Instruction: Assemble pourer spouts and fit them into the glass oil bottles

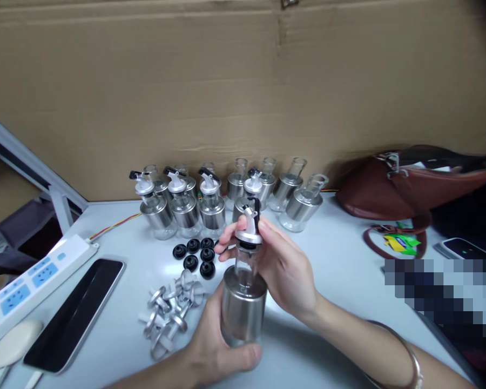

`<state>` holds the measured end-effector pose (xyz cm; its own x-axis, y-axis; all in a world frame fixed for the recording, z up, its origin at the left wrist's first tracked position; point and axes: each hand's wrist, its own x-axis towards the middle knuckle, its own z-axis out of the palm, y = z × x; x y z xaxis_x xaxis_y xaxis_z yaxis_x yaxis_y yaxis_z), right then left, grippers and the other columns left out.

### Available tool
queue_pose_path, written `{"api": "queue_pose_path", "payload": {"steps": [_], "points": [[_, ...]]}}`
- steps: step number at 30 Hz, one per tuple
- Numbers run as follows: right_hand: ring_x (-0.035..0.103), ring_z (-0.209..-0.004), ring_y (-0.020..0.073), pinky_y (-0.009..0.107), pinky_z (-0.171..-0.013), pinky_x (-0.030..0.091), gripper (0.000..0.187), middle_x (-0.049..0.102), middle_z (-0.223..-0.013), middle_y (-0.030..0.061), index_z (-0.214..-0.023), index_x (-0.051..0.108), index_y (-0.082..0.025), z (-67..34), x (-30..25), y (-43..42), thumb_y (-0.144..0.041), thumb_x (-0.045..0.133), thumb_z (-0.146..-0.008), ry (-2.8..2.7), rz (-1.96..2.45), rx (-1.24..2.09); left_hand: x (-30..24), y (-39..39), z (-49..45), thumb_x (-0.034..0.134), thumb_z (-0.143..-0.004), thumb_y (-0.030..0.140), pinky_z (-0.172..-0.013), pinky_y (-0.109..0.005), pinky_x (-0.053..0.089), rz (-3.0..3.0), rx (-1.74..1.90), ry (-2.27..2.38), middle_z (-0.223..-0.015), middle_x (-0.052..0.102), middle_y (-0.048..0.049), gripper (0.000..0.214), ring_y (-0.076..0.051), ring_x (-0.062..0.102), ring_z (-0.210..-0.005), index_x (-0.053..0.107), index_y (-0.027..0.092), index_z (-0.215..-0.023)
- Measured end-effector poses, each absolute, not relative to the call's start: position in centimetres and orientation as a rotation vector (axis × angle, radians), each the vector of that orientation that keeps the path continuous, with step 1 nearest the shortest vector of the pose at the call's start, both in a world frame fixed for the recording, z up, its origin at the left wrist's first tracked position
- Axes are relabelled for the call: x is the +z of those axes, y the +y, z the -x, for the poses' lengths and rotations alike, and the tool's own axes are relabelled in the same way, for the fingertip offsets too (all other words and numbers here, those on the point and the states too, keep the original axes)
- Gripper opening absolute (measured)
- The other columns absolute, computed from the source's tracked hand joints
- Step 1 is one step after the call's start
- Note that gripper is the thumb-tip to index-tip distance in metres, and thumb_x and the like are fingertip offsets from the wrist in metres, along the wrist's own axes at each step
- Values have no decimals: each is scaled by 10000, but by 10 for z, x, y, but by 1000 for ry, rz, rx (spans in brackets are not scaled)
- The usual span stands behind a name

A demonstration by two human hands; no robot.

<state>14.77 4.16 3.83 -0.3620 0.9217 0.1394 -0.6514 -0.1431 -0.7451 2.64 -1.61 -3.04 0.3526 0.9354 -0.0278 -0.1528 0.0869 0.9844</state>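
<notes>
My left hand (213, 346) wraps round the steel-sleeved base of a glass bottle (243, 308) held upright over the table. My right hand (281, 267) pinches the silver spout cap (249, 227) with a black lever, which sits on the bottle's neck. Behind them stands a row of similar bottles (210, 208); some carry spout caps, others (297, 202) have bare glass necks. Several black rubber rings (194, 253) lie in a cluster in front of the row. A pile of loose silver spout caps (170, 313) lies left of my left hand.
A white power strip (28, 283) and a dark phone (75, 313) lie at the left. A brown leather bag (405, 183) rests at the right, with a second phone (464, 248) and a green-yellow wrapper (400, 243). A cardboard wall (227, 97) stands behind the table.
</notes>
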Motion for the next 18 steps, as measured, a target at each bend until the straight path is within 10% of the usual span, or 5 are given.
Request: {"api": "queue_pose_path", "payload": {"steps": [9,18], "points": [[652,-632,126,274,-634,499,349,656,-799,-30,-1034,417,-272,-143,20,36,-415,674,-846,-1125,349,1758,-35,-20,-24,732,-600,345,-825,-421,462,-1189,965,870,-1106,605,-138,432,-297,580,-948,523,171,-935],[633,-553,96,216,-542,495,384,584,-661,-92,-988,411,-255,-140,18,35,-254,734,-781,-1113,559,1723,-35,-19,-26,704,-586,234,-647,-301,430,-1169,1002,850,-818,573,-24,450,-178,522,-704,509,176,-987]]}}
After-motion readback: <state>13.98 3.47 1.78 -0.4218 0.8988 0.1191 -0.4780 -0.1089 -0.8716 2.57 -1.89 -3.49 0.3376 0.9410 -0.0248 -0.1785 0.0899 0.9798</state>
